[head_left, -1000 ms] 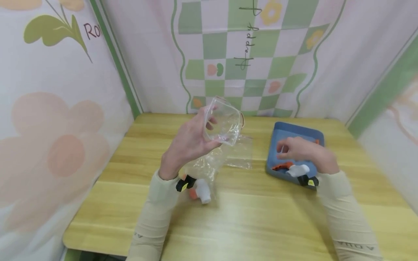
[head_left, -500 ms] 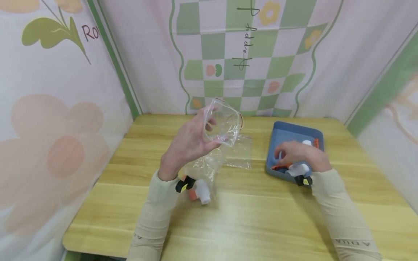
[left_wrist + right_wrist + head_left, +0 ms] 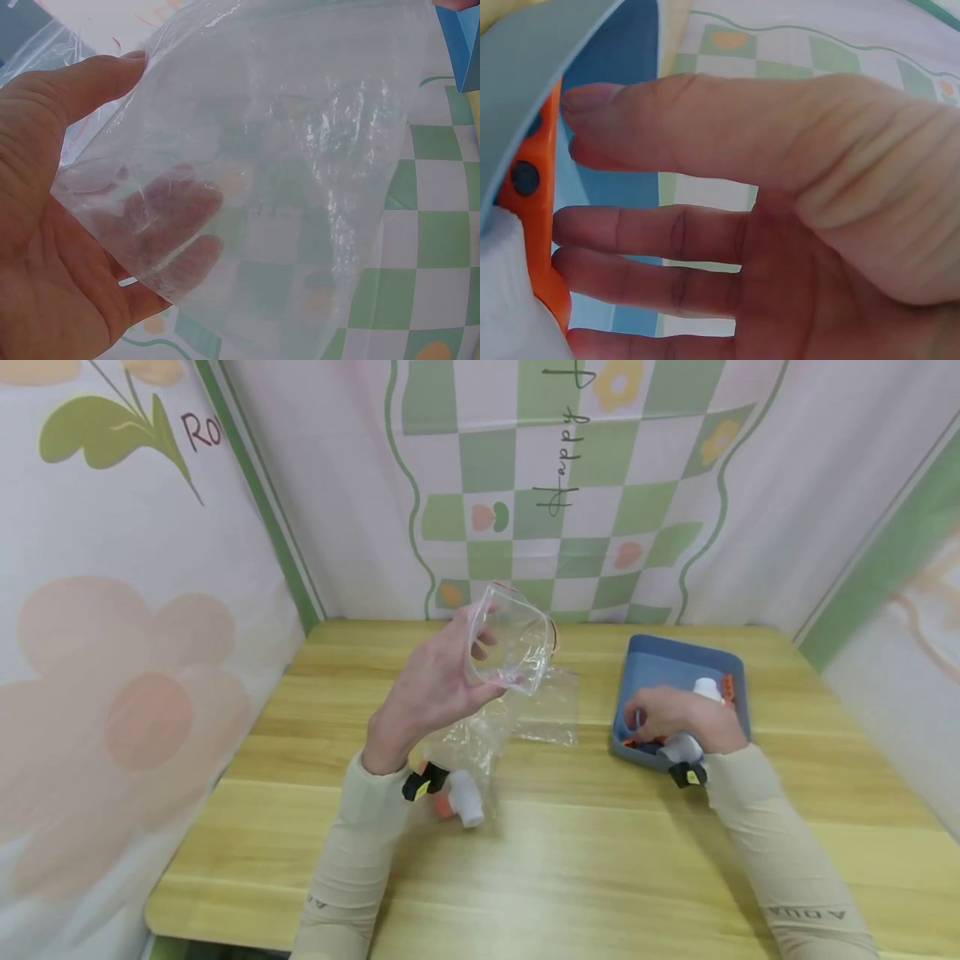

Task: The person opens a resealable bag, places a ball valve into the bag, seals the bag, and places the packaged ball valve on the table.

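My left hand (image 3: 431, 681) grips a clear plastic bag (image 3: 517, 639) by its edge and holds it up with the mouth spread. In the left wrist view the thumb is outside and the fingers show through the film. My right hand (image 3: 675, 718) reaches down into a blue tray (image 3: 667, 647). The right wrist view shows its fingertips right at an orange plastic piece (image 3: 544, 225) with dark round holes. The thumb and fingers are nearly straight there. Beside it lies a white plastic piece (image 3: 506, 292) that resembles a pipe fitting.
Another white piece (image 3: 707, 687) and an orange piece (image 3: 728, 689) lie at the tray's right side. Under my left arm, a white fitting (image 3: 467, 799) lies beside an orange piece (image 3: 443, 807). Flat clear bags (image 3: 551, 714) rest on the wooden table (image 3: 525, 877). A printed curtain (image 3: 360, 485) stands behind.
My right hand has moved left and slightly lower in the tray, toward the orange piece, uncovering the pieces at the tray's right. The left hand and its bag have hardly moved.
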`<action>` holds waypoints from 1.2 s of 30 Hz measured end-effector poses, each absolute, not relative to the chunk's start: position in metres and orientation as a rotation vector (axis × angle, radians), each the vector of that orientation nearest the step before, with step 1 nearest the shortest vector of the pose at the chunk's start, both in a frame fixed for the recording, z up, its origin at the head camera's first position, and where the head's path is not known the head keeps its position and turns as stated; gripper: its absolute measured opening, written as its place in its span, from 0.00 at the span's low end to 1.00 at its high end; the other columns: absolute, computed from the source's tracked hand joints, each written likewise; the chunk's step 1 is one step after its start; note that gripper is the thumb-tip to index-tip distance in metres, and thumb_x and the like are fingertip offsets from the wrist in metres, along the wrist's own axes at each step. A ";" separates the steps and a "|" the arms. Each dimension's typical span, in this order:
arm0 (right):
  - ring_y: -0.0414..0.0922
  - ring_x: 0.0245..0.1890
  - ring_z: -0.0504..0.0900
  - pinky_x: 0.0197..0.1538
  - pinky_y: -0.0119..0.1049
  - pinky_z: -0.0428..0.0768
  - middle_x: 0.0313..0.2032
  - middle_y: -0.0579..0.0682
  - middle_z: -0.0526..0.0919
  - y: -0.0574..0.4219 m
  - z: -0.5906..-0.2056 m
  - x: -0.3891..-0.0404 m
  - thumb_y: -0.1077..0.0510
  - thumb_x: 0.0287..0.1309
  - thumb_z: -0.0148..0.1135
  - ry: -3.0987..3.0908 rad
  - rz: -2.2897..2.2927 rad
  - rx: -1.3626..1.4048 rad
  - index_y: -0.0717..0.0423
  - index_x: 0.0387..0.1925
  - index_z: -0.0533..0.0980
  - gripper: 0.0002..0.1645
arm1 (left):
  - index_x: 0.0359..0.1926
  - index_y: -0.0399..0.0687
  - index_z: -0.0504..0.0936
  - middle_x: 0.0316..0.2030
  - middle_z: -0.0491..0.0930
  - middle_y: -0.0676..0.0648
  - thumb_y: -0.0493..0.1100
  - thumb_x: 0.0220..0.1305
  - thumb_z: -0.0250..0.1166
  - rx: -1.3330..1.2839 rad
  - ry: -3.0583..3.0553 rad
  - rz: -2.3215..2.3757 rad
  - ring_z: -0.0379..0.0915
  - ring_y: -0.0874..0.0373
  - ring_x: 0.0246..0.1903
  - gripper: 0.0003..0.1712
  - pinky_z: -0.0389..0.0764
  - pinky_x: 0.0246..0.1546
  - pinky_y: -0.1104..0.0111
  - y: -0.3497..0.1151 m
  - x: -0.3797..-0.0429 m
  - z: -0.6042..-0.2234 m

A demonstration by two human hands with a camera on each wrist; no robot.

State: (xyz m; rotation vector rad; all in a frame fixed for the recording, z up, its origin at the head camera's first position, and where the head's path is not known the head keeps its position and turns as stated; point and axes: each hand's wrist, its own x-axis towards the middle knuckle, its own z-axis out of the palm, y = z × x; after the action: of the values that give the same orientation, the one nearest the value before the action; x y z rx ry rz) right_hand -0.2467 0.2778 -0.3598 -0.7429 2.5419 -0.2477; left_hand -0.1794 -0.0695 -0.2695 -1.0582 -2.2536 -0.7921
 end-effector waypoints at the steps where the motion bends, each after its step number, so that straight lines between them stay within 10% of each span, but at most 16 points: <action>1: 0.40 0.25 0.74 0.29 0.34 0.73 0.26 0.44 0.78 0.277 -0.361 -0.247 0.62 0.45 0.65 2.539 -0.245 -0.758 0.53 0.31 0.79 0.07 | 0.61 0.38 0.58 0.37 0.78 0.45 0.52 0.52 0.69 -1.056 -2.255 -0.793 0.76 0.57 0.34 0.43 0.76 0.33 0.71 -0.070 -0.179 -0.269; 21: 0.45 0.26 0.71 0.28 0.36 0.70 0.24 0.47 0.75 0.270 -0.372 -0.245 0.76 0.41 0.51 2.630 -0.051 -0.736 0.54 0.26 0.76 0.16 | 0.64 0.42 0.56 0.37 0.78 0.47 0.53 0.54 0.68 -1.028 -2.301 -0.783 0.76 0.58 0.34 0.44 0.76 0.32 0.72 -0.070 -0.178 -0.268; 36: 0.44 0.20 0.71 0.26 0.36 0.70 0.23 0.50 0.71 0.303 -0.353 -0.248 0.68 0.55 0.52 2.625 -0.304 -0.598 0.58 0.29 0.67 0.04 | 0.66 0.46 0.54 0.39 0.78 0.48 0.53 0.53 0.68 -1.048 -2.333 -0.809 0.75 0.60 0.34 0.46 0.76 0.33 0.74 -0.068 -0.179 -0.268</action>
State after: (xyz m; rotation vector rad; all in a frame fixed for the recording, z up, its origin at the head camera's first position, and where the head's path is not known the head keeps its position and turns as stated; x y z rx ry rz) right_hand -0.2483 0.3035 -0.3533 -0.5980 2.6249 -0.3037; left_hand -0.1794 -0.0684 -0.2676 -1.0477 -2.3326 -0.8092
